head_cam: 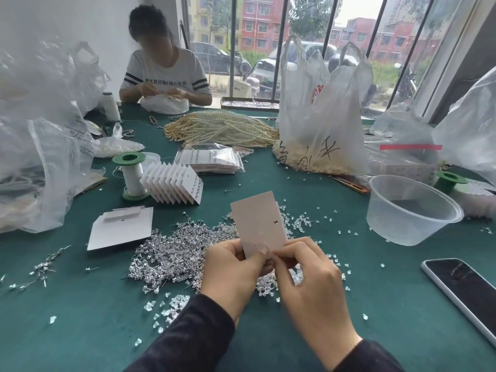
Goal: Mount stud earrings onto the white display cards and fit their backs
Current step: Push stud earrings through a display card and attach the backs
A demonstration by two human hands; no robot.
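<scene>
Card first: in the head view it stands nearly upright at lower centre of the frame, raised off the green desk above the heap of stud earrings. Your left hand pinches its lower edge, thumb on the face towards you, fingers curled round it. Your right hand is closed on the same lower edge just beside it, thumb and forefinger pressed together. Whether a stud sits between those tips is too small to tell. A small notched hole shows near the card's right edge.

The card looks like thin, stiff board. It is light and likely to crease if you squeeze it mid-sheet, so hold it by the edge close to the hole you are working and back it with a finger. The studs are tiny, light and probably slippery, with thin posts, so take one by its head, not the post. The clear backs, scattered right of the card and towards the bottom of the frame, look soft and will likely skitter away; pinch one at a time.

Blank cards lie left of the heap. Filled cards fan out above them, beside a green spool. A clear tub sits at right and a phone at lower right.
</scene>
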